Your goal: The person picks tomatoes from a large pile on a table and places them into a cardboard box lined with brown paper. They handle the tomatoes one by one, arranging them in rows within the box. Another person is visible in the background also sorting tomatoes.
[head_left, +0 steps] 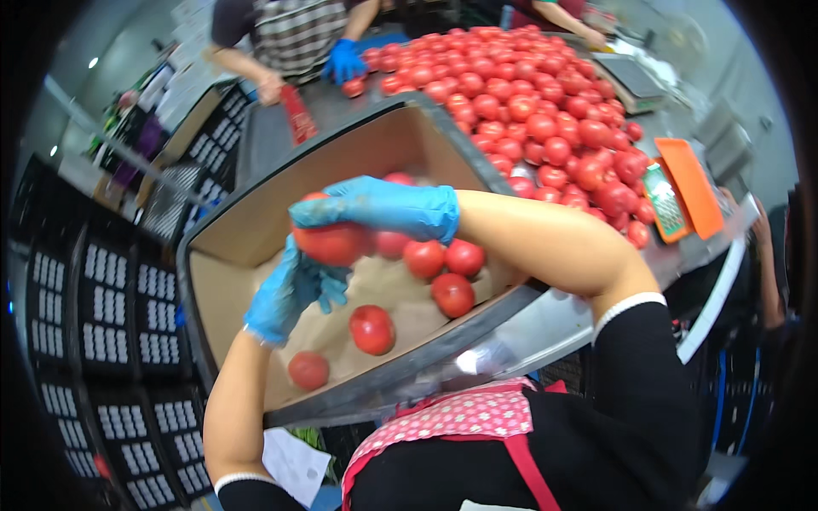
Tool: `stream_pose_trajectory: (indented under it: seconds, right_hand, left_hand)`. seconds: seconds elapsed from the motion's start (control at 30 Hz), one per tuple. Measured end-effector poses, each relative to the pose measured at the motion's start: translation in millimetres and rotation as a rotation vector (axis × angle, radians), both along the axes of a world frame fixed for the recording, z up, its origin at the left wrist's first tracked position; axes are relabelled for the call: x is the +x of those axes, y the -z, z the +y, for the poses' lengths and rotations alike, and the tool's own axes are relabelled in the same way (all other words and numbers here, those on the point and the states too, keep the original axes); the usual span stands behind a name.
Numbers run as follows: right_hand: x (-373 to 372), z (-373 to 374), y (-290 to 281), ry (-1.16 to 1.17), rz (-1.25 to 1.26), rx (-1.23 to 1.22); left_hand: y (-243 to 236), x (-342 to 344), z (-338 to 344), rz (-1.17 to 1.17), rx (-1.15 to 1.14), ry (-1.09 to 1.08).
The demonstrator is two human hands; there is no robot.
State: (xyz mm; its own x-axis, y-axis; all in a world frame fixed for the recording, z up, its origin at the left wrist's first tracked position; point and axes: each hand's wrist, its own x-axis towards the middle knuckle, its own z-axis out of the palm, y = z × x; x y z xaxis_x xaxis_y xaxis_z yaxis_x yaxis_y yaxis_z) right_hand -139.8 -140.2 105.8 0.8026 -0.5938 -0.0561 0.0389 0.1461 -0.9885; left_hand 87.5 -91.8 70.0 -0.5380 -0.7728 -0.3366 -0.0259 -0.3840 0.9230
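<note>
Filling the left side of the scene, stacked black crates (117, 298) show rows of pale slots. Near the middle, a dark-rimmed crate (341, 396) lined with brown cardboard lies at a slant, just beyond the wearer's pink flowered apron (460, 417). Past it is a metal table (256, 140), whose far right part carries a broad heap of red tomatoes (520, 111). On the far left, a co-worker in a checked apron (298, 34) has a blue-gloved hand (344, 61) on a single tomato and a bare hand (270, 89) at the end of a red strip (298, 115). Right of the heap lie a flat-topped scale (629, 77), an orange tray (694, 183) and, against the tray, a green-edged grater (666, 204).

The wearer's right hand (375, 209), in a thin blue glove, reaches left over the crate and curves around a blurred tomato (331, 245), holding it over the crate's left half. The left hand (294, 289), gloved alike, comes from the near left with its fingers spread under that tomato; whether it bears any weight cannot be told. Loose tomatoes rest on the cardboard: two (372, 330) apart on the near left, and a cluster (452, 295) to the right.
</note>
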Motion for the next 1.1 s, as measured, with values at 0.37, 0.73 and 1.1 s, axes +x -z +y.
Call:
stream_pose_trajectory:
  seconds: [0.37,0.73,1.1]
  right_hand:
    - [-270.2,-57.4,92.9,1.421,-0.501,-0.108]
    - [-136.1,1.2,51.0,0.837,0.036,-0.172]
    - [-142.8,10.5,65.5,0.948,0.018,-0.268]
  left_hand:
    - [-43.3,23.4,36.6,-0.717,-0.571,-0.026]
    - [9.6,171.7,2.3,-0.692,-0.543,-0.66]
    - [8.4,174.4,32.0,-0.86,-0.617,-0.653]
